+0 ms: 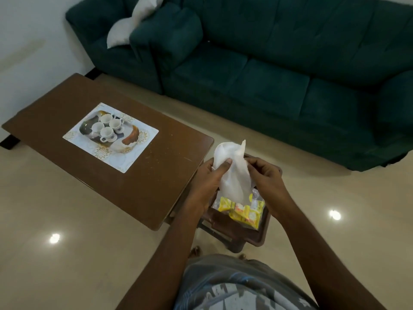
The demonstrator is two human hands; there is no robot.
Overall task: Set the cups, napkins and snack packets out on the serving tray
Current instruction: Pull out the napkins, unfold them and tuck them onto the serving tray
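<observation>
Napkins, a white bunch, are gripped in our left hand, thumb on top, and pinched at the edge by our right hand, above yellow snack packets on a brown stool. Four cups stand on the serving tray on the worktop.

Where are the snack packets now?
The snack packets lie right of centre in the head view, on the brown stool, below the napkin that the left hand and right hand hold.
</observation>
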